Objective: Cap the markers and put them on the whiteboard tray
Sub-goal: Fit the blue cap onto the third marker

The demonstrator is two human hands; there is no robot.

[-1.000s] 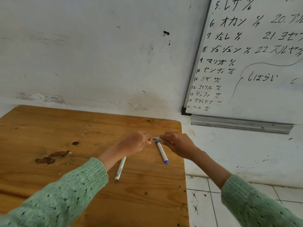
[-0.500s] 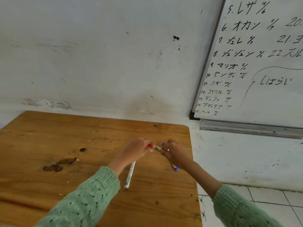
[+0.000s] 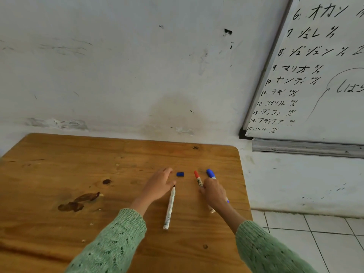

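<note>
On the wooden table lies a white marker with its dark tip bare and pointing away from me. A loose blue cap lies just beyond that tip. My left hand hovers open beside both, fingers apart, thumb close to the tip. The red-capped marker rests on the table with my right hand pinching its barrel. A blue-capped marker lies right of it and runs under that hand. The grey whiteboard tray hangs on the wall at the right, holding nothing I can see.
The whiteboard with black writing is above the tray. The table's right edge drops to a white tiled floor. Dark stains mark the table at the left. A scuffed white wall stands behind.
The red marker, held between both hands, is now down on the table. My left hand has let go and moved left toward the blue cap. The view has shifted closer and leftward.
</note>
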